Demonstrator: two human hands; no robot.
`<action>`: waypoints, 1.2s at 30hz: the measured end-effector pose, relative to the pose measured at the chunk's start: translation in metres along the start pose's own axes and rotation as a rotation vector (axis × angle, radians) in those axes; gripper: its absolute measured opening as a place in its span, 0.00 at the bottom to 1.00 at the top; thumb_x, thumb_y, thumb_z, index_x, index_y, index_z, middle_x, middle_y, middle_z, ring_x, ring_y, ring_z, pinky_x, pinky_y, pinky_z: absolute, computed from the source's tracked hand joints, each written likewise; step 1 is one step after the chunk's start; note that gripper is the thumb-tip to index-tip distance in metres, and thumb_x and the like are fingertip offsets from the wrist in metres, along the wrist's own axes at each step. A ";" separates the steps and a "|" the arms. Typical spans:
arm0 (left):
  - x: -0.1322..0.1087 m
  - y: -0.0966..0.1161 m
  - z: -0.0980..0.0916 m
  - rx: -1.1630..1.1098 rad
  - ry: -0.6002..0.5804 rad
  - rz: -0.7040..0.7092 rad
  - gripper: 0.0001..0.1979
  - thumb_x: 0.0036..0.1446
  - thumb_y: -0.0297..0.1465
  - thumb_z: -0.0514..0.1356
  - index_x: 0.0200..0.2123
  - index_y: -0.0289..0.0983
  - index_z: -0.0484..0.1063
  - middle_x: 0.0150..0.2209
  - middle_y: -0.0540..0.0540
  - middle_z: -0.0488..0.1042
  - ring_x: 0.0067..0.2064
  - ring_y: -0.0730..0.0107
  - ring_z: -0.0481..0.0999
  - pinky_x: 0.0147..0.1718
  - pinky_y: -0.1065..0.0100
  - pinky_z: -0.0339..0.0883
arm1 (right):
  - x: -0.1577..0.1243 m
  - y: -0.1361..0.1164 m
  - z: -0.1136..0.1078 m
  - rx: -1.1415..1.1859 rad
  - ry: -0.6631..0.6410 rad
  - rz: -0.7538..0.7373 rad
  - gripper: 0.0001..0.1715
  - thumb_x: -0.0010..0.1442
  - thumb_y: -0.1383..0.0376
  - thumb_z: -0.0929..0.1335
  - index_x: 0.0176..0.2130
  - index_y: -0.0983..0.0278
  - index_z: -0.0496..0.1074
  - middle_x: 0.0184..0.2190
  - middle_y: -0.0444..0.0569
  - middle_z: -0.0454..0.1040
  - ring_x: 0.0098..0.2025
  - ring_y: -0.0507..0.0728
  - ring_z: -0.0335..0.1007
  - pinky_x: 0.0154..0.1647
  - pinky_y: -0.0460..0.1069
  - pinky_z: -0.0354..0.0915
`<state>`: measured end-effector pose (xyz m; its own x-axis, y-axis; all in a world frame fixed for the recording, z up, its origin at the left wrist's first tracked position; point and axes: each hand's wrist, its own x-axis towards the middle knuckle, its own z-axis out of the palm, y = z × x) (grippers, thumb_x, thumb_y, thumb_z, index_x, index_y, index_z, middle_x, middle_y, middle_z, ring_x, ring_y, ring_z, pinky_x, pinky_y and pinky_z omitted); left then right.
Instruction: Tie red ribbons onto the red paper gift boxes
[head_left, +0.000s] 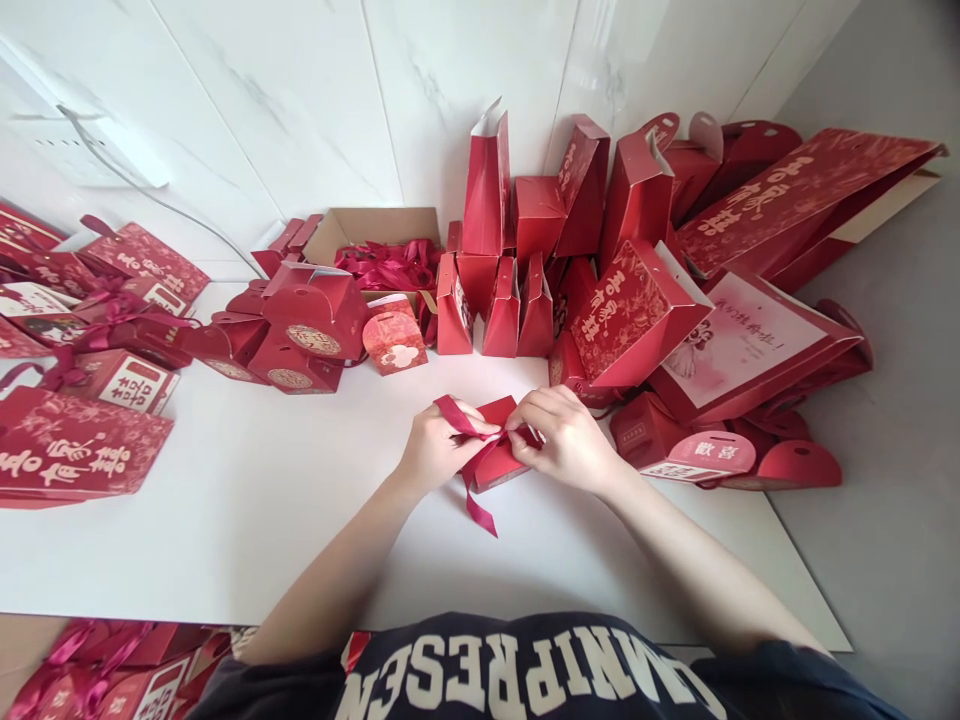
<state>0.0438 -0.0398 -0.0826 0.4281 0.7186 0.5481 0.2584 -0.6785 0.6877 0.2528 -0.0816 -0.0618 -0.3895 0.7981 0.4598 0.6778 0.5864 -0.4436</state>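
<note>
On the white table in front of me lies a small red gift box (pixel 501 465), partly covered by my hands. A dark red ribbon (pixel 480 512) runs around it, one tail hanging over the near side. My left hand (pixel 448 440) pinches the ribbon above the box's left part, and a loop stands up over its fingers. From the other side, my right hand (pixel 556 432) pinches the ribbon near the middle, its fingertips almost meeting those of the left. The crossing of the ribbon between the fingertips is mostly hidden.
A cardboard box (pixel 386 222) of loose ribbons stands at the back. Red gift boxes crowd the right (pixel 637 315) and the left (pixel 315 325). Decorated bags (pixel 82 445) lie far left. The table's front edge (pixel 150 617) runs before me, with more boxes below it at left.
</note>
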 end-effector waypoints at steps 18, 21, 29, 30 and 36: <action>-0.004 0.000 0.002 0.051 0.016 0.017 0.06 0.55 0.26 0.65 0.33 0.43 0.81 0.33 0.49 0.81 0.35 0.69 0.78 0.37 0.66 0.75 | 0.001 -0.002 -0.002 0.045 -0.066 0.041 0.09 0.56 0.71 0.67 0.39 0.61 0.68 0.38 0.49 0.72 0.41 0.59 0.66 0.44 0.55 0.59; -0.003 0.001 0.002 0.063 0.018 0.038 0.06 0.54 0.26 0.65 0.33 0.43 0.81 0.32 0.50 0.80 0.35 0.69 0.78 0.38 0.66 0.75 | 0.000 -0.002 0.000 0.042 -0.056 0.027 0.07 0.58 0.71 0.67 0.37 0.61 0.68 0.36 0.47 0.72 0.39 0.58 0.66 0.44 0.55 0.60; -0.001 0.006 0.001 0.044 -0.007 -0.010 0.03 0.55 0.29 0.66 0.33 0.41 0.81 0.37 0.46 0.78 0.40 0.68 0.78 0.43 0.64 0.74 | 0.003 0.000 -0.014 -0.076 0.016 0.030 0.07 0.58 0.71 0.66 0.38 0.61 0.67 0.36 0.50 0.72 0.40 0.60 0.66 0.45 0.58 0.59; -0.002 0.005 0.001 0.026 -0.009 -0.027 0.03 0.55 0.29 0.66 0.34 0.41 0.81 0.37 0.46 0.78 0.41 0.68 0.78 0.43 0.64 0.74 | 0.003 0.000 -0.014 -0.042 -0.016 0.048 0.07 0.57 0.71 0.66 0.38 0.61 0.68 0.37 0.49 0.72 0.40 0.60 0.66 0.44 0.57 0.59; -0.003 0.003 0.002 -0.029 -0.026 -0.053 0.04 0.55 0.28 0.66 0.34 0.42 0.81 0.39 0.46 0.78 0.42 0.66 0.77 0.44 0.63 0.74 | 0.003 -0.001 -0.004 0.109 -0.085 0.095 0.08 0.55 0.73 0.67 0.35 0.61 0.68 0.34 0.47 0.72 0.38 0.58 0.66 0.44 0.55 0.60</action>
<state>0.0457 -0.0444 -0.0828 0.4365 0.7491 0.4983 0.2566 -0.6345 0.7291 0.2533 -0.0806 -0.0566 -0.3819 0.8566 0.3470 0.6441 0.5159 -0.5648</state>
